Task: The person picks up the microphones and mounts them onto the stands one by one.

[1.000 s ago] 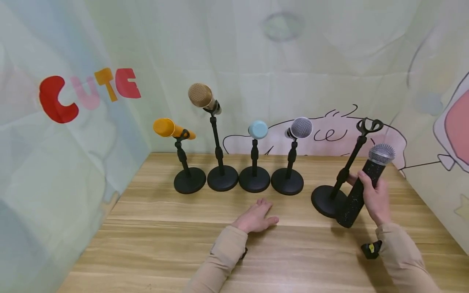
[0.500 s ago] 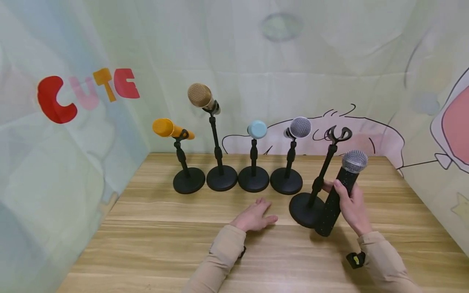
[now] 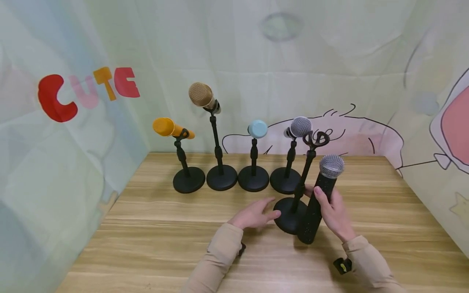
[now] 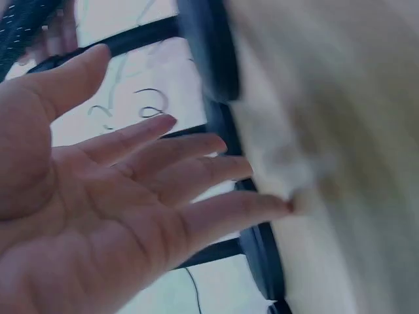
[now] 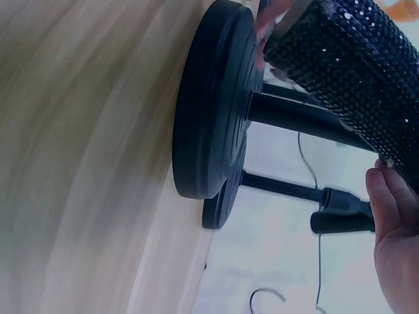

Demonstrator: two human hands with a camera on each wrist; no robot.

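Observation:
My right hand (image 3: 335,213) grips a black, glittery microphone (image 3: 319,199) with a silver mesh head, thumb across its body. The same hand's fingers reach behind it to the pole of a black desk stand (image 3: 305,171), whose forked clip at the top holds nothing. The microphone leans beside the pole, its lower end close to the round base (image 3: 287,215). In the right wrist view the studded microphone body (image 5: 353,72) overlaps the pole. My left hand (image 3: 253,215) is spread low over the table, thumb at the base's left edge; its palm and straight fingers (image 4: 209,173) fill the left wrist view.
Behind stand several black desk stands in a row, bearing an orange microphone (image 3: 165,127), a gold one (image 3: 201,95), a light-blue one (image 3: 258,129) and a silver-headed one (image 3: 301,127). The wooden table (image 3: 154,252) ends at a printed cloth backdrop (image 3: 234,49).
My right hand has carried the black microphone and its stand leftward and nearer, toward my left hand. The left hand has turned slightly, its thumb now at the base. The other stands are unmoved.

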